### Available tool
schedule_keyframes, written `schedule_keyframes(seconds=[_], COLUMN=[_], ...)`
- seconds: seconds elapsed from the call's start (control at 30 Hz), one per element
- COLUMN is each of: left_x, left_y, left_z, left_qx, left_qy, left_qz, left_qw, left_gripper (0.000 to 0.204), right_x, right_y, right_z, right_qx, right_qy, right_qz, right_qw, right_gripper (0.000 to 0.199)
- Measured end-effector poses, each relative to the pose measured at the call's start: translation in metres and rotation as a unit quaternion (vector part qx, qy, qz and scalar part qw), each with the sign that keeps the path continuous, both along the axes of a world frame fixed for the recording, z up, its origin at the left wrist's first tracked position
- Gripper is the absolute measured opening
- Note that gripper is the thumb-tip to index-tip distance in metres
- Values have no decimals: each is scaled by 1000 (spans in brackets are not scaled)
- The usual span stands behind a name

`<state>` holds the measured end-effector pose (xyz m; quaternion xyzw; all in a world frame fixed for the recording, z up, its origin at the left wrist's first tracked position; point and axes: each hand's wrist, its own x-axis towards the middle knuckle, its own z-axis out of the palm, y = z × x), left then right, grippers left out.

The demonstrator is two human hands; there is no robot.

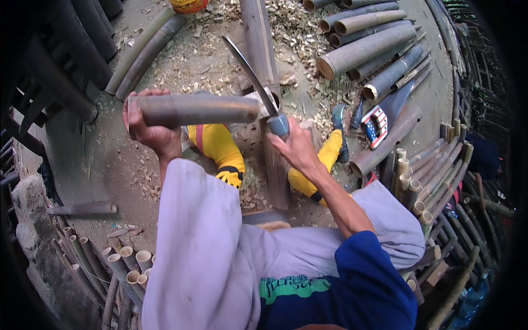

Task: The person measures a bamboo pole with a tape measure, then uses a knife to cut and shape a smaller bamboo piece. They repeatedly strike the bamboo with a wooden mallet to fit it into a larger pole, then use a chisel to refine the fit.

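Observation:
My left hand (149, 127) is wrapped around the left end of a thick brownish bamboo section (198, 110), which it holds level above my left foot. My right hand (300, 146) grips a long-bladed knife (248, 70) by its handle, which has a grey-blue collar. The slim, slightly curved blade points up and to the left, just beyond the bamboo's right end. Whether the edge touches the bamboo, I cannot tell. Beneath the knife lies a long bamboo pole (257, 38) running away from me between my feet.
A handsaw (379, 124) with a patterned handle lies right of my yellow-socked right foot (330, 148). Cut bamboo tubes (366, 49) are piled at the far right, and bundles of thin bamboo (434, 165) stand nearer. Wood chips (203, 60) litter the ground. A rock (38, 236) sits at left.

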<state>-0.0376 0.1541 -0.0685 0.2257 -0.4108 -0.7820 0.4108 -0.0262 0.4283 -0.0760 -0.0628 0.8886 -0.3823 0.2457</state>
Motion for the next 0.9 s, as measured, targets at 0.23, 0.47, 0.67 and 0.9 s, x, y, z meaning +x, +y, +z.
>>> schedule_keyframes(seconds=[0.23,0.47,0.67,0.9], left_x=[8,4,13,-7], left_y=[-2,-3,-5,-12], left_z=[-9,-4,-7,7], left_qx=[-4,-69,-74,8], left_qy=[16,61,47,-64], left_qz=[-47,-98,-91,-64], left_qw=[999,991,992,996], left_gripper=[47,49,51,49], right_x=[6,1,5,1], right_y=[-18,-3,-20,11], right_z=[25,0,36,-37], right_qx=[-190,-25,-194,6], right_qy=[291,42,274,1], right_qz=[-25,9,-37,2], right_qw=[937,999,941,1000], right_gripper=[40,39,37,37])
